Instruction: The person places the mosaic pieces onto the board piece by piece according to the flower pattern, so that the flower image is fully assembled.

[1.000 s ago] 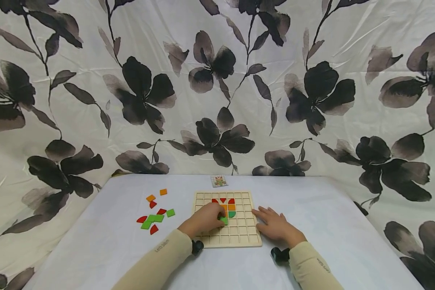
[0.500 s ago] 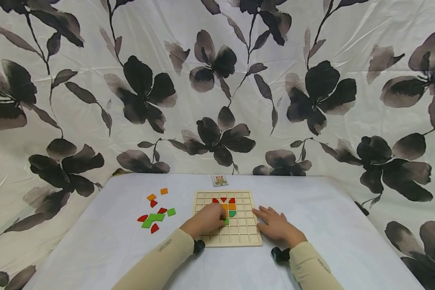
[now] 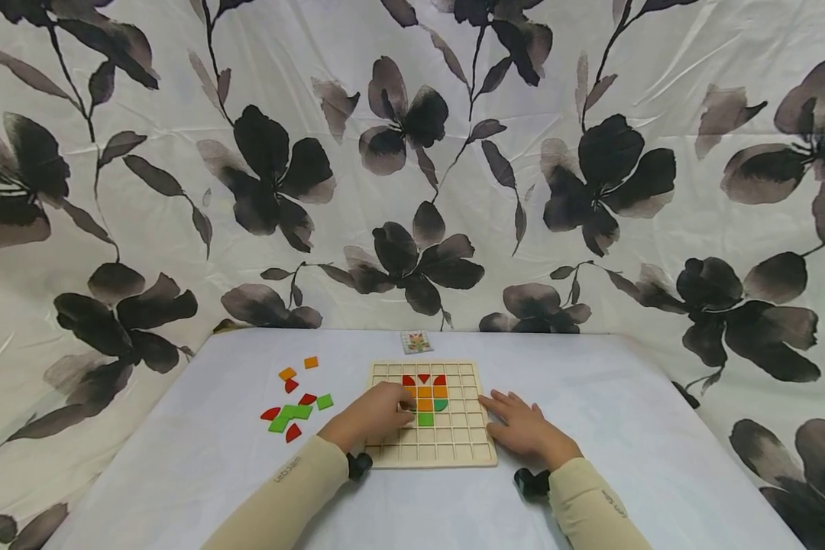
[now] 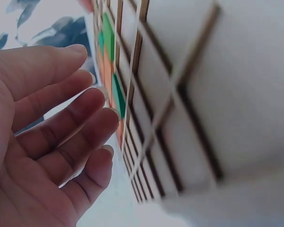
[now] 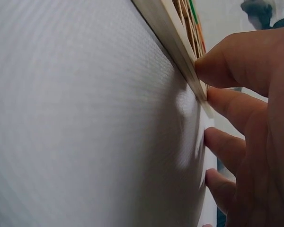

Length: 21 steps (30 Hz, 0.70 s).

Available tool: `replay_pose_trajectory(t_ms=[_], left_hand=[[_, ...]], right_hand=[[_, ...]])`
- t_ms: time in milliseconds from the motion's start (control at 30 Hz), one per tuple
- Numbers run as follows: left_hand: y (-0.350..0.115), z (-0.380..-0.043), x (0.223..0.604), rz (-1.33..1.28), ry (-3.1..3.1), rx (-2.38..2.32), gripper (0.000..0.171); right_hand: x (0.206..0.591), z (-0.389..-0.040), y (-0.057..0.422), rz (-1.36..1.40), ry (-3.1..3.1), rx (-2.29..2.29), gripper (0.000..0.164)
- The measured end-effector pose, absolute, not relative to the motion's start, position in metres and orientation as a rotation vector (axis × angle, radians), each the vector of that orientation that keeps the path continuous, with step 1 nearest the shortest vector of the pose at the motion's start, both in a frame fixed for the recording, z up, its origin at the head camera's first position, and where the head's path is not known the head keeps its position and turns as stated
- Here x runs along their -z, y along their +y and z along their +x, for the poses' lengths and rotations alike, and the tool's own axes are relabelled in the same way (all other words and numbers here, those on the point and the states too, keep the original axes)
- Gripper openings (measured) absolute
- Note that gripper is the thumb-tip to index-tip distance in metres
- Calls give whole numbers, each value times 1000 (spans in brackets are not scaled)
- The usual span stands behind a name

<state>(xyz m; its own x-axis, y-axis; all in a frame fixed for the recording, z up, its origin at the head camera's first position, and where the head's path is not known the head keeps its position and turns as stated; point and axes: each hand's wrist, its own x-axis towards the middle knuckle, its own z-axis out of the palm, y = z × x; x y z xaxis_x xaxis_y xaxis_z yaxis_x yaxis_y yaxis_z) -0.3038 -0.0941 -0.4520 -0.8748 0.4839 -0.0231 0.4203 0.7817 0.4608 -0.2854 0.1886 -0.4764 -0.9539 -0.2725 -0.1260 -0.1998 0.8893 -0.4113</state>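
Observation:
A wooden grid board (image 3: pixel 457 452) lies on the white table. Set in it are red pieces (image 3: pixel 423 379) along the top, orange squares (image 3: pixel 424 393) below them, a dark green rounded piece (image 3: pixel 441 406) and a bright green square (image 3: pixel 425 419). My left hand (image 3: pixel 374 412) hovers over the board's left part, covering some cells. In the left wrist view its loosely bent fingers (image 4: pixel 85 113) hold nothing, and a second dark green piece (image 4: pixel 118 96) shows past them. My right hand (image 3: pixel 528 432) rests at the board's right edge, thumb and a finger touching the rim (image 5: pixel 180 52).
Loose pieces lie left of the board: orange squares (image 3: pixel 311 363), red rounded pieces (image 3: pixel 293 433) and several green squares (image 3: pixel 325 402). A small patterned card (image 3: pixel 415 342) lies behind the board. A floral cloth (image 3: pixel 412 191) hangs beyond the table's far edge.
My left hand has drawn back to the left from the green square, which now shows fully in its cell along with the orange square above. My right hand stays put.

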Motion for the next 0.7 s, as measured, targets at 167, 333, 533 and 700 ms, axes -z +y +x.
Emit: replay_pose_trajectory(t_ms=[167,333,533,700], left_hand=[[-114,-305,446,636,2883,-670,22],[-136,-310,442,498,2950,-620,24],[-166,-313,437,358,3042,-556,22],[-189,-314,434,281,3089,-515,22]], right_hand=[[474,-284,188,-363,2876,609,53],[474,-285,188,-363,2878,596,53],[475,-287,189,-376,2886,594,53],[476,-288,189,-374,2877,582,53]])
